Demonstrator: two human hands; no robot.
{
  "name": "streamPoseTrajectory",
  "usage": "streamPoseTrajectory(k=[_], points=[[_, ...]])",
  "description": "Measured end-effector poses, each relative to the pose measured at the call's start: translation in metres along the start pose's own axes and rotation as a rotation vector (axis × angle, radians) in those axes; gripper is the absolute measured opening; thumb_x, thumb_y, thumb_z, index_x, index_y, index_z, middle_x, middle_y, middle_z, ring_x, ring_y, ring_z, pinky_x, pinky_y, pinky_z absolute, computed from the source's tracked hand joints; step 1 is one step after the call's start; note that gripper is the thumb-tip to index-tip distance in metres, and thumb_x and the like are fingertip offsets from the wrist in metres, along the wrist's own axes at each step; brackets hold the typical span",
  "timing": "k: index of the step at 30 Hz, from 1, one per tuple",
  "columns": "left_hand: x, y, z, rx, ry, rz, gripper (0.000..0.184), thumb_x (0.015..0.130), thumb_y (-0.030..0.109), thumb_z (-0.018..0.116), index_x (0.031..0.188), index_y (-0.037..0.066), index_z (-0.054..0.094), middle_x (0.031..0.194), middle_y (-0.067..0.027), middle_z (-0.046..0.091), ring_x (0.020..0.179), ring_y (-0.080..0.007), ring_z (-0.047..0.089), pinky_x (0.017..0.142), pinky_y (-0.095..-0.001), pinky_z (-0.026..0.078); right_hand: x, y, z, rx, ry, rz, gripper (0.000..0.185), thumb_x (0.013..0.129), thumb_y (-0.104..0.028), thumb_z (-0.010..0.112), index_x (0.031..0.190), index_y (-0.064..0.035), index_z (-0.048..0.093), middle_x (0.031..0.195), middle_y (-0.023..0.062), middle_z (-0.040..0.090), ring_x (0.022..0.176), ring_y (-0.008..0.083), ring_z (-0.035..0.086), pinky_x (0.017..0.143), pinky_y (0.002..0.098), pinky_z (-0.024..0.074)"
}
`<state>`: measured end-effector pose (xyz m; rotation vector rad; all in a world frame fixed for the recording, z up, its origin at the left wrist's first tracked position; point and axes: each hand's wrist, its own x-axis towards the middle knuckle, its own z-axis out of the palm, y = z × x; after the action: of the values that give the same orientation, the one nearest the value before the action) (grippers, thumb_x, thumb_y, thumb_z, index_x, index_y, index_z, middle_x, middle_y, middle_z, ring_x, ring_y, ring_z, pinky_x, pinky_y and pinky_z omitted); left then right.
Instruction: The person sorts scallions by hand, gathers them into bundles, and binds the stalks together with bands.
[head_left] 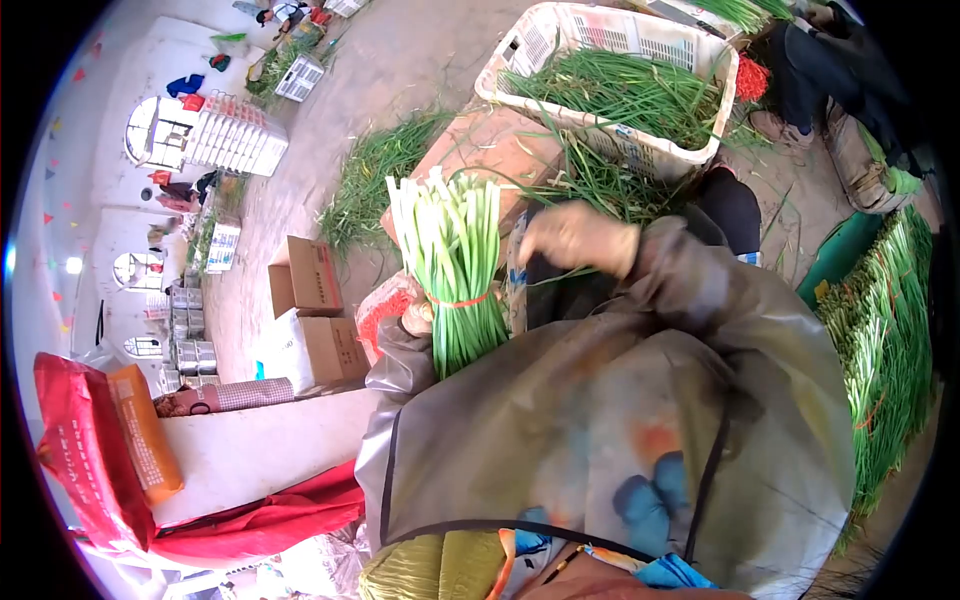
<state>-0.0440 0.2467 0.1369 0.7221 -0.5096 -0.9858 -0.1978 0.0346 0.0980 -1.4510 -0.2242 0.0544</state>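
Note:
A thick bundle of green stalks [455,260] with pale cut ends stands upright before my body, a red band around its middle. My left hand [418,318] is wrapped round its left side near the band, partly hidden by the stalks and sleeve. To the right of the bundle, my right hand [578,238] is apart from it, blurred by motion, its fingers bent; whether they hold anything is too smeared to tell. A red mesh bundle [380,308] lies beside my left hand.
A white crate [728,100] of loose greens stands ahead, near a brown board [490,140]. Cardboard boxes [335,350] are at left. Banded greens [885,350] lie at right. Another person's legs [805,75] are at upper right; more people sit far off.

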Motion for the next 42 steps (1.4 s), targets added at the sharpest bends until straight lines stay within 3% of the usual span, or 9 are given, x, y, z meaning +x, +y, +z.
streamPoseTrajectory(k=[4,8,10,14,17,20,22,37,42], points=[[0.006,-0.001,0.001,-0.020,0.011,-0.013,0.085,0.058,0.027,0.079,0.128,0.001,0.038,0.119,-0.0106,0.052,0.107,-0.0223,0.051,0.093,-0.0355,0.039,-0.007,-0.016,-0.046,-0.299,0.446,-0.271,0.043,0.081,-0.015,0.062,0.121,-0.0080,0.048,0.079,-0.0006,0.052,0.065,0.0063,0.047,0.059,0.0189,0.0410],[0.004,-0.004,0.008,-0.028,0.018,-0.027,0.084,0.059,0.028,0.078,0.128,0.001,0.038,0.119,-0.0109,0.052,0.107,-0.0225,0.051,0.093,-0.0357,0.039,0.022,-0.025,-0.018,-0.467,0.193,-0.343,0.075,0.071,-0.026,0.071,0.132,-0.0054,0.033,0.117,0.0146,0.047,0.093,0.0222,0.056,0.079,0.0305,0.0460],[0.004,-0.004,0.011,-0.023,0.022,-0.025,0.084,0.059,0.028,0.078,0.128,0.001,0.038,0.118,-0.0110,0.052,0.107,-0.0227,0.051,0.093,-0.0358,0.040,0.022,-0.031,-0.020,-0.204,-0.039,0.294,0.046,0.074,-0.019,0.066,0.116,-0.0038,0.052,0.093,0.0064,0.060,0.058,0.0099,0.052,0.044,0.0210,0.0416],[-0.003,0.001,0.016,0.004,0.041,-0.033,0.084,0.059,0.029,0.077,0.128,0.001,0.038,0.118,-0.0112,0.052,0.106,-0.0229,0.051,0.093,-0.0361,0.040,0.005,-0.042,-0.065,0.071,0.636,-0.001,0.019,0.090,-0.015,0.047,0.097,-0.0029,0.060,0.083,0.0070,0.061,0.061,0.0085,0.053,0.042,0.0189,0.0370],[-0.023,-0.003,0.018,0.055,0.094,-0.134,0.084,0.060,0.029,0.077,0.128,0.001,0.038,0.118,-0.0114,0.052,0.106,-0.0231,0.052,0.093,-0.0363,0.040,-0.009,-0.048,-0.056,0.612,0.518,-0.128,0.021,0.089,-0.019,0.050,0.097,-0.0036,0.061,0.077,0.0036,0.056,0.062,0.0077,0.048,0.049,0.0180,0.0394],[-0.058,-0.030,0.021,0.079,0.176,-0.380,0.083,0.060,0.030,0.077,0.128,0.001,0.038,0.118,-0.0116,0.052,0.106,-0.0233,0.052,0.093,-0.0364,0.040,-0.008,-0.048,0.002,-0.696,0.485,-0.359,0.022,0.084,-0.021,0.057,0.101,-0.0073,0.061,0.095,0.0097,0.064,0.069,0.0153,0.058,0.057,0.0289,0.0469],[-0.067,-0.042,0.020,0.097,0.218,-0.451,0.083,0.060,0.030,0.076,0.128,0.000,0.038,0.118,-0.0117,0.052,0.106,-0.0235,0.052,0.093,-0.0366,0.040,-0.003,-0.052,0.026,-0.912,0.500,-0.175,0.028,0.076,-0.022,0.064,0.099,-0.0094,0.055,0.085,0.0103,0.061,0.073,0.0291,0.060,0.064,0.0360,0.0471],[-0.074,-0.062,0.011,0.317,0.286,-0.371,0.083,0.063,0.033,0.071,0.129,-0.002,0.035,0.118,-0.0126,0.050,0.104,-0.0221,0.051,0.090,-0.0351,0.041,0.006,-0.009,-0.017,-1.289,0.684,-0.204,0.009,0.082,-0.024,0.054,0.084,-0.0157,0.054,0.062,0.0094,0.056,0.057,0.0318,0.057,0.052,0.0431,0.0452],[-0.085,-0.043,0.023,0.514,0.172,-0.243,0.083,0.061,0.034,0.073,0.126,-0.004,0.038,0.116,-0.0109,0.053,0.106,-0.0217,0.050,0.094,-0.0352,0.036,-0.030,0.043,-0.132,-1.325,0.726,0.321,0.013,0.083,-0.021,0.051,0.090,-0.0113,0.058,0.078,0.0136,0.062,0.075,0.0320,0.061,0.065,0.0405,0.0478]])
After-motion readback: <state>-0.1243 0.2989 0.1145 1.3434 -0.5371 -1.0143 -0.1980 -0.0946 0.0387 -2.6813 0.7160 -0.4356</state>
